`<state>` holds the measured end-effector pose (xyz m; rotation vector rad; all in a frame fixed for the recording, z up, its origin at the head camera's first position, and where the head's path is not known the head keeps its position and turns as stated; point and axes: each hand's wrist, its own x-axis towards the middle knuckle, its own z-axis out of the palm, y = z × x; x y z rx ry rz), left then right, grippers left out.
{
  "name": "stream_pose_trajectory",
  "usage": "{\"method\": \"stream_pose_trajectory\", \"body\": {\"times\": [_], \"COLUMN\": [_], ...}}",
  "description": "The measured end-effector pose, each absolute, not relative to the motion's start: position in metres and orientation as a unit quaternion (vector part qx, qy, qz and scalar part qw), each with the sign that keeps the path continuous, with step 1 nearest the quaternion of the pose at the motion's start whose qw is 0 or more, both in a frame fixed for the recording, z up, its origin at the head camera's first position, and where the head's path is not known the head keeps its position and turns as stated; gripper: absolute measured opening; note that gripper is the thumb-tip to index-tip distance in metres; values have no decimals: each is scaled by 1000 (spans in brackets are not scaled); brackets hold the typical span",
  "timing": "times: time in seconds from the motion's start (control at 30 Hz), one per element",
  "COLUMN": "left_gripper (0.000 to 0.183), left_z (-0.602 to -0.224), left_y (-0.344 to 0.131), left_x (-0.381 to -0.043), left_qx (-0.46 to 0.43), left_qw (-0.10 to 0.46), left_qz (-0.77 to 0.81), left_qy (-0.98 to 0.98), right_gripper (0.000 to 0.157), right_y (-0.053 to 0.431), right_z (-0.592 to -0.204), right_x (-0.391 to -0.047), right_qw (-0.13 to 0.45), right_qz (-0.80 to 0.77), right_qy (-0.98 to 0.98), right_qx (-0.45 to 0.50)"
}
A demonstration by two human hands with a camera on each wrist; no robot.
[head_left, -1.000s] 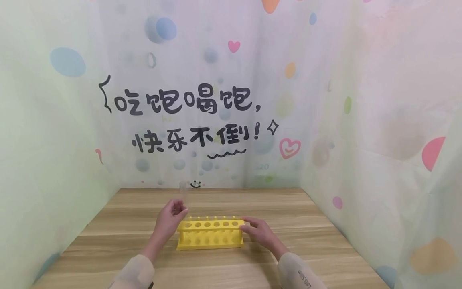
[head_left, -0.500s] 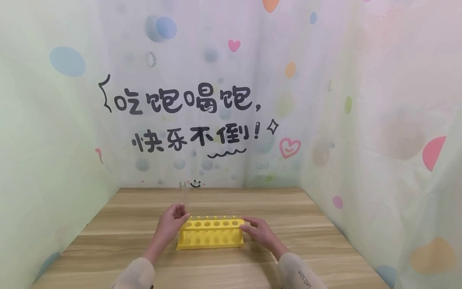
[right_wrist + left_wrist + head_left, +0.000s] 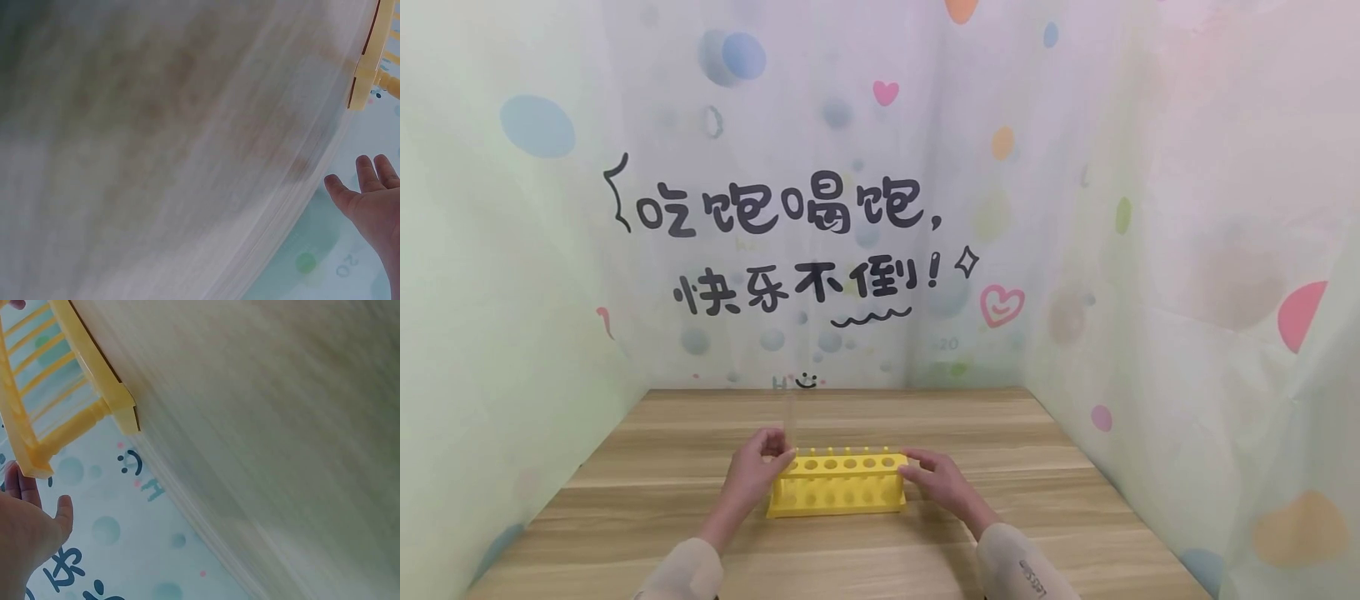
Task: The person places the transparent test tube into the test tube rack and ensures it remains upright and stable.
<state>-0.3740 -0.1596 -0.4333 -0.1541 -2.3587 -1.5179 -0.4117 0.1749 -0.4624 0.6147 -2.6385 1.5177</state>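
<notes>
A yellow test tube rack (image 3: 838, 500) stands upright on the table, with one row of round holes along its top plate. At its left end a clear test tube (image 3: 789, 421) rises upright, and my left hand (image 3: 756, 462) pinches it close above the rack. Faint streaks of the tube show inside the rack in the left wrist view; the fingertips are partly hidden there. My right hand (image 3: 943, 483) holds the rack's top right corner between thumb and index finger. Its other fingers (image 3: 370, 174) are extended in the right wrist view.
The wooden table (image 3: 820, 558) runs back to a curtain (image 3: 820, 108) printed with coloured spots, hearts and black writing. Similar cloth hangs along the left and right sides.
My left hand has come down slightly and to the right, bringing the test tube lower at the rack's left end. The right hand and the rack have stayed in place.
</notes>
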Motion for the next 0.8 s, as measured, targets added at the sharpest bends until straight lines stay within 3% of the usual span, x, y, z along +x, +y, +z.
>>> {"method": "stream_pose_trajectory", "body": {"times": [0.8], "left_gripper": [43], "left_z": [-436], "left_y": [-164], "left_x": [-372], "left_qx": [-56], "left_qw": [156], "left_qz": [-509], "left_qy": [-845], "right_gripper": [52], "right_y": [175], "right_z": [-462], "right_x": [-411], "right_qw": [20], "right_qz": [484], "right_qy": [-853], "right_qx": [195]}}
